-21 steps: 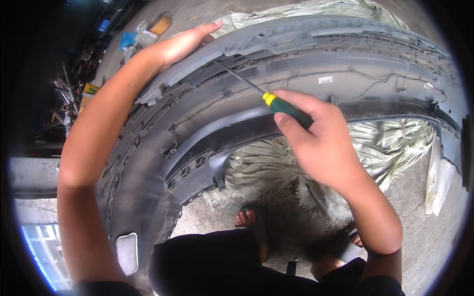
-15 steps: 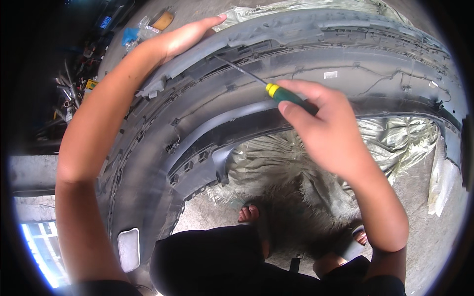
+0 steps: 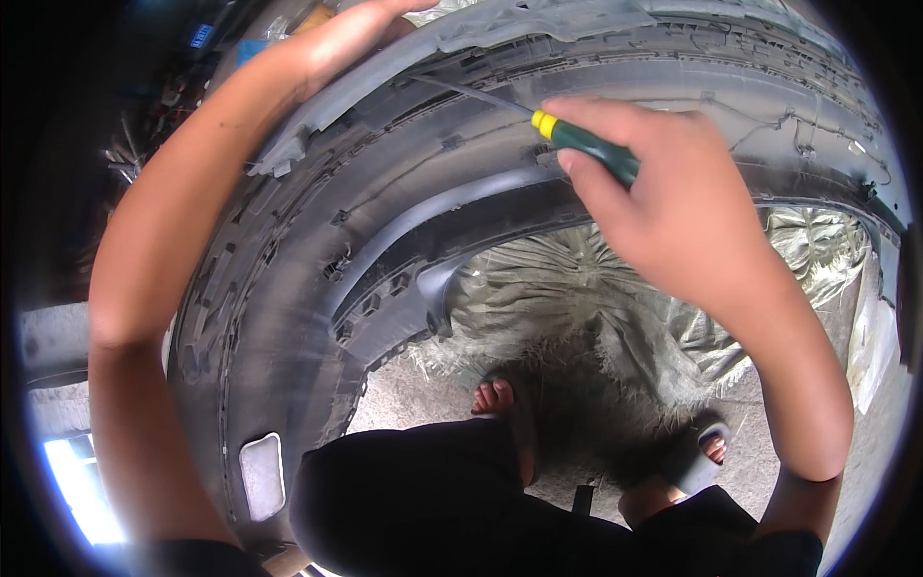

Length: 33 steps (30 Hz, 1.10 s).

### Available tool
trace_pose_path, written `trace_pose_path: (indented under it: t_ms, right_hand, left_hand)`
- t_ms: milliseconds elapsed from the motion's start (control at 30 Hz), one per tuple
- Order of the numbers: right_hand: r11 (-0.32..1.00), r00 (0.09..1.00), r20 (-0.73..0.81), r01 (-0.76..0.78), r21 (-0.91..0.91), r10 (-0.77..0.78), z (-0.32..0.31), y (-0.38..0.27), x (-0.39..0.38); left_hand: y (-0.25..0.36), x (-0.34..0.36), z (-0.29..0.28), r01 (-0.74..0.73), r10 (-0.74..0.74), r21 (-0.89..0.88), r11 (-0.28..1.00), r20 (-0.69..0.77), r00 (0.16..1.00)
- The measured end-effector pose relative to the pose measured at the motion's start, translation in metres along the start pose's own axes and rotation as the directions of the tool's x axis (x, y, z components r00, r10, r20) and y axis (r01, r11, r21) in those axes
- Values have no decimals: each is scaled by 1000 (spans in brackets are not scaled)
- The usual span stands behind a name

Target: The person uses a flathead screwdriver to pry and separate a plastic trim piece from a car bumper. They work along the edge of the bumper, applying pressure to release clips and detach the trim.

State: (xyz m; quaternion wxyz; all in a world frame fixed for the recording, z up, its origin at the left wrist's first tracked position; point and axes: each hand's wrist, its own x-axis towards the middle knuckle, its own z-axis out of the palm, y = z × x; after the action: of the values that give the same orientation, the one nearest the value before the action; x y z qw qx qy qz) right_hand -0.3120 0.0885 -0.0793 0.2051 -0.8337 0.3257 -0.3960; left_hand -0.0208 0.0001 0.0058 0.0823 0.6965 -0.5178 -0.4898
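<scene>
A large dark grey car bumper (image 3: pixel 279 317) lies curved around me with its inner side up, showing slots, clips and thin wiring. In my right hand (image 3: pixel 687 192) is a screwdriver (image 3: pixel 596 152) with a green and yellow handle and a long metal shaft. Its tip reaches the slotted seam under the bumper's far lip, left of the middle; how deep it sits I cannot tell. My left hand (image 3: pixel 356 40) grips that far lip at the upper left. Some of its fingers are hidden by the lip or cut off by the picture's top edge.
Pale woven sacking (image 3: pixel 654 337) lies on the concrete floor inside the bumper's curve, near my sandalled feet (image 3: pixel 707 457). Jumbled tools and metal parts (image 3: pixel 125 154) stand at the left. A white-rimmed oval piece (image 3: pixel 262 476) is by the bumper's near left end.
My right hand and the screwdriver handle have shifted right and slightly up, while the tip stays near the same seam. The bumper's far lip and my left hand sit higher in the picture.
</scene>
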Motion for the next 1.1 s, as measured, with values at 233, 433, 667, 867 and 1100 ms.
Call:
trace_pose_path:
  t_ms: [233, 433, 667, 867, 1100]
  right_hand:
    - [936, 992, 112, 95, -338, -60, -11, -5, -7]
    - [989, 998, 48, 54, -139, -48, -12, 2, 7]
    - [781, 817, 387, -549, 296, 427, -29, 0, 18]
    - [969, 964, 160, -230, 85, 215, -20, -7, 10]
    - [925, 954, 134, -293, 243, 267, -40, -32, 18]
  left_hand:
    - [2, 1, 5, -14, 14, -24, 1000, 6, 1000]
    - [4, -1, 6, -3, 4, 14, 1000, -26, 1000]
    - [6, 0, 6, -3, 3, -3, 1000, -19, 1000]
    - [5, -1, 2, -2, 2, 8, 1000, -42, 999]
    - [4, -12, 5, -83, 82, -15, 996, -33, 996]
